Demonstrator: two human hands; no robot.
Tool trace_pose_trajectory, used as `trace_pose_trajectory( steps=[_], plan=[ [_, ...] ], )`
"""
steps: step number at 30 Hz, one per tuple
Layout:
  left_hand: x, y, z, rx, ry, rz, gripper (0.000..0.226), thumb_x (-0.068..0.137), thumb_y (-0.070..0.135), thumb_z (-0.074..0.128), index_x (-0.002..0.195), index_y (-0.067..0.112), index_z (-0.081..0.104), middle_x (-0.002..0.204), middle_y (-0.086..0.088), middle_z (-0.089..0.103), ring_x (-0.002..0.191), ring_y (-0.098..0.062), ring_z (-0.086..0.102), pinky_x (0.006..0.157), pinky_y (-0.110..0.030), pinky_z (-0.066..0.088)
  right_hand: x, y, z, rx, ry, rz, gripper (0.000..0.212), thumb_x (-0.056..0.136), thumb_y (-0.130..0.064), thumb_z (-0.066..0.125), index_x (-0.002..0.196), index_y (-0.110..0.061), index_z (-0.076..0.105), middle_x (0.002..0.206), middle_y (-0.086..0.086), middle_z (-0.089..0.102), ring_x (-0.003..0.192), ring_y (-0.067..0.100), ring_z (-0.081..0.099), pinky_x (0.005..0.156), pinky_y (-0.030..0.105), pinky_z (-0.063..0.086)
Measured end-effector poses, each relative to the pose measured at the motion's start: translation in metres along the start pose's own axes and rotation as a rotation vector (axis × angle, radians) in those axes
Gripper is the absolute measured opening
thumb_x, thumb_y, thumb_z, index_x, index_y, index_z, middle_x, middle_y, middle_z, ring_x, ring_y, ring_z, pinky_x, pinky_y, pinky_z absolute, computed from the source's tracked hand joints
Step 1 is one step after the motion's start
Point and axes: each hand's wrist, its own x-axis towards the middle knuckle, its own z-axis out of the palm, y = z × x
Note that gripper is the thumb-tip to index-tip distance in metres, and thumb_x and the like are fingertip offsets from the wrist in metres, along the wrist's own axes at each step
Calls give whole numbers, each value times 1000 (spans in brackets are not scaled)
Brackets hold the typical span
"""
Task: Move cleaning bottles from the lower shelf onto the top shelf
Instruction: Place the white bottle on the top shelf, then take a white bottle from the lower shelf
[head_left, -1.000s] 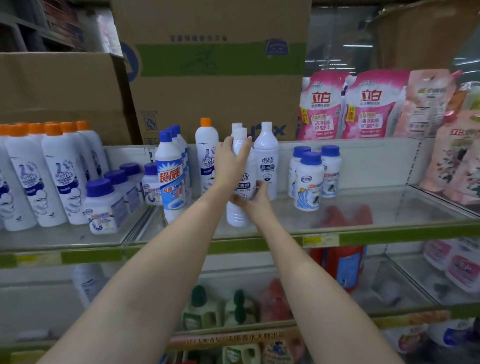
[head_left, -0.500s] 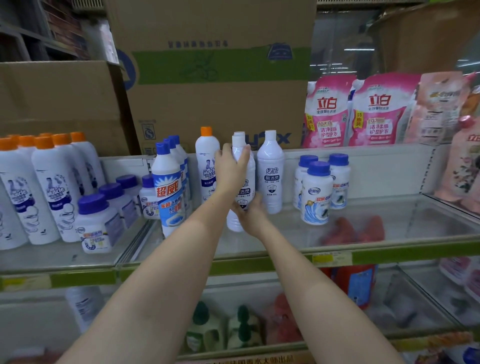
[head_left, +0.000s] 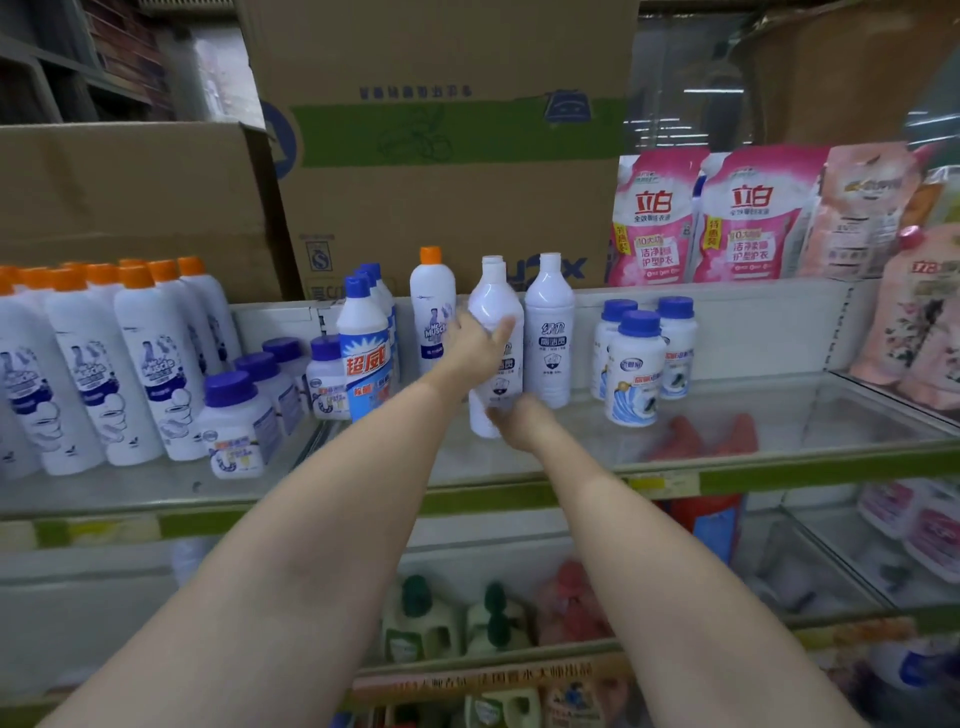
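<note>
While the left hand (head_left: 475, 345) wraps the tall white plastic bottle (head_left: 493, 332), the right hand (head_left: 519, 418) cups its base, steadying it upright beside its twin (head_left: 549, 332).

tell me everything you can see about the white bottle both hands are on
The white bottle is tall, plastic-looking, with a narrow neck, white top and a dark-printed label partly hidden. It stands about upright on the glass top shelf, close beside a matching bottle. The left hand wraps its middle; the right hand holds its base.
</note>
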Motion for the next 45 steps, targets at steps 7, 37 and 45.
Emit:
trace_pose_trajectory(
  steps=[7, 37, 45],
  plan=[
    [-91, -65, -40, 2, 66, 117, 21, 97, 20, 57, 116, 11, 52, 108, -5, 62, 92, -21, 57, 79, -34, 46, -65, 15, -18, -463, 259, -218, 21, 92, -24, 54, 102, -10, 65, 110, 17, 66, 107, 38, 60, 90, 43, 49],
    [-310, -397, -281, 396, -84, -201, 16, 94, 23, 49, 85, 11, 54, 81, -5, 59, 80, -31, 57, 64, -34, 43, -319, -22, 310, -302, -211, -139, 5, 93, -18, 57, 97, -16, 56, 102, 4, 60, 91, 23, 60, 86, 44, 54],
    [-271, -449, -284, 270, -32, -306, 11, 94, 23, 55, 97, 12, 59, 89, -6, 65, 84, -26, 62, 69, -31, 48, -286, -22, 379, -209, -293, -84, 5, 94, -14, 56, 97, -17, 54, 99, 4, 64, 94, 25, 61, 82, 37, 51]
  ],
)
